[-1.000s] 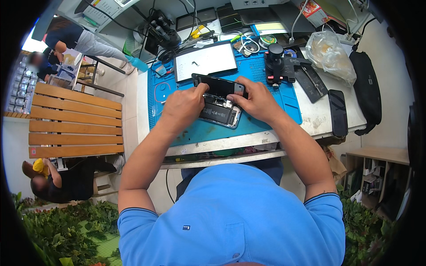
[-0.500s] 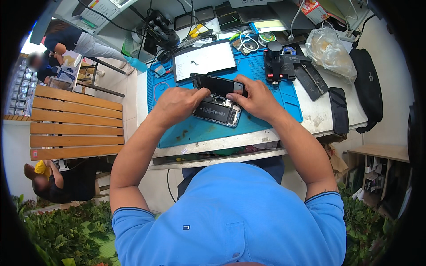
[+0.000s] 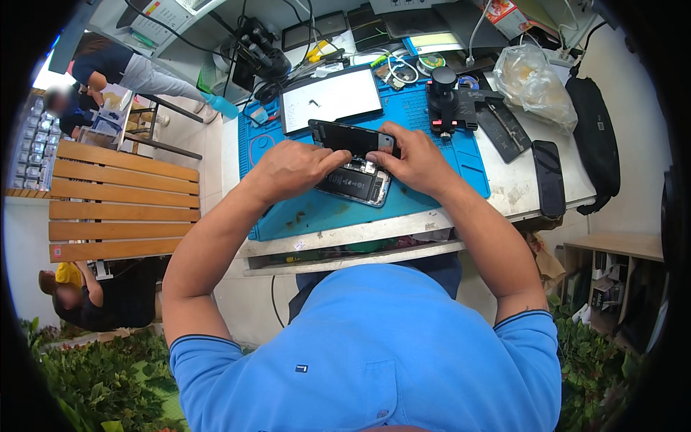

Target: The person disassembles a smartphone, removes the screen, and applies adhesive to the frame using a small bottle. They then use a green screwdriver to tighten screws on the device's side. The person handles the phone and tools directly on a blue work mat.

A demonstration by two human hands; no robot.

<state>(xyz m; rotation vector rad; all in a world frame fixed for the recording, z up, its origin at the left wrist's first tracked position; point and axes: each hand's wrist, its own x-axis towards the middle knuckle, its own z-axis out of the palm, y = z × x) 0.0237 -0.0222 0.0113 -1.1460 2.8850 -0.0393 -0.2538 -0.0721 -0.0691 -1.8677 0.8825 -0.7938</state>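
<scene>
An opened smartphone (image 3: pixel 354 186) lies on the blue work mat, its black battery and inner parts exposed. Its dark screen panel (image 3: pixel 353 137) is raised at the far side, tilted up over the body. My right hand (image 3: pixel 417 164) grips the panel's right end, with the thumb low by the phone's upper edge. My left hand (image 3: pixel 294 171) is closed, its fingers curled, and one digit reaches to the gap between panel and body. Whatever the left fingertips may hold there is hidden.
Beyond the phone lies a white pad (image 3: pixel 331 99). A black microscope-like device (image 3: pixel 446 104) stands at the mat's right, near a loose phone part (image 3: pixel 504 131) and a dark phone (image 3: pixel 549 178). A clear plastic bag (image 3: pixel 536 83), a black case (image 3: pixel 596 144) and cables crowd the back.
My left hand's digit has slid right, further into the gap between panel and body, and my left elbow has swung outward. My right hand keeps its hold on the panel.
</scene>
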